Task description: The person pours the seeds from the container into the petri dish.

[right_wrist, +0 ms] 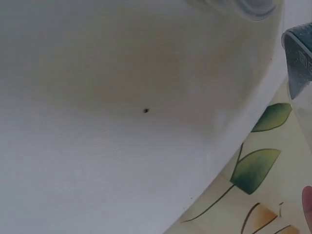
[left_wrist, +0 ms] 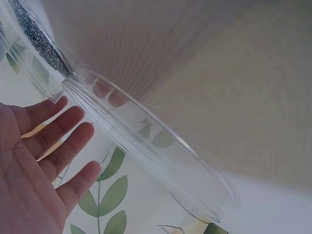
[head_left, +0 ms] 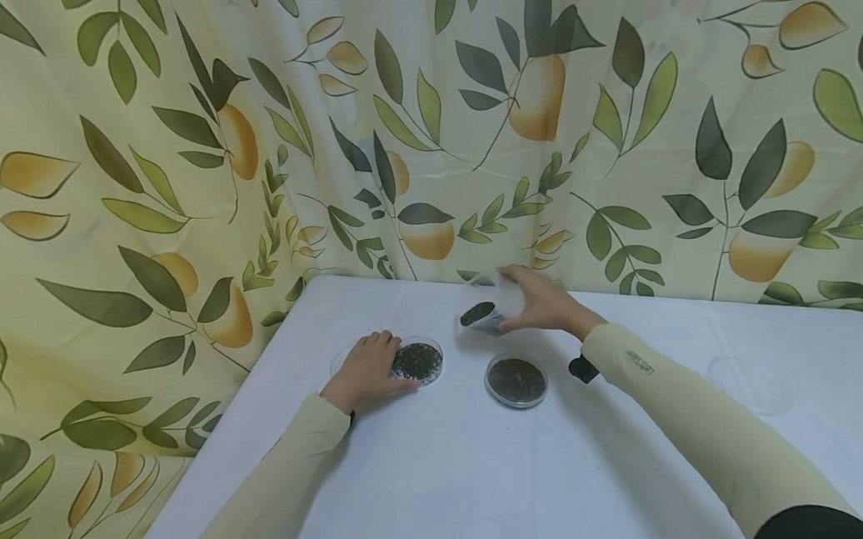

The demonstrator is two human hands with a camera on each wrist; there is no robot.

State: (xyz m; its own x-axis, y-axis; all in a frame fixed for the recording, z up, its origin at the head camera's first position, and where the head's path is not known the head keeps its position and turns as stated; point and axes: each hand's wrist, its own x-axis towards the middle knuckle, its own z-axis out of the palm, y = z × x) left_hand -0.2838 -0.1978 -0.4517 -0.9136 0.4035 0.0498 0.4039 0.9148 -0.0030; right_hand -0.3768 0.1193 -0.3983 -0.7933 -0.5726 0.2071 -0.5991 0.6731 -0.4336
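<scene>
My right hand (head_left: 546, 301) grips a clear plastic cup (head_left: 507, 299), tilted to the left above the table, with dark granules (head_left: 477, 314) gathered near its lower end. In the right wrist view only part of this cup (right_wrist: 298, 61) shows at the right edge. My left hand (head_left: 367, 372) lies over a petri dish (head_left: 430, 378) of dark granules and a clear round dish (head_left: 338, 361) beside it. Seen from the left wrist, the left fingers (left_wrist: 73, 139) are spread and nearly straight, fingertips right at the rims where the clear dish (left_wrist: 146, 141) meets the granule-filled one (left_wrist: 41, 41).
Another petri dish (head_left: 516, 382), full of dark grey-brown granules, sits on the white table (head_left: 445, 469) between the forearms. A faint clear round piece (head_left: 751, 385) lies on the right. Leaf-and-fruit curtains (head_left: 422, 136) hang along the table's back and left edges. A dark speck (right_wrist: 146, 110) marks the tabletop.
</scene>
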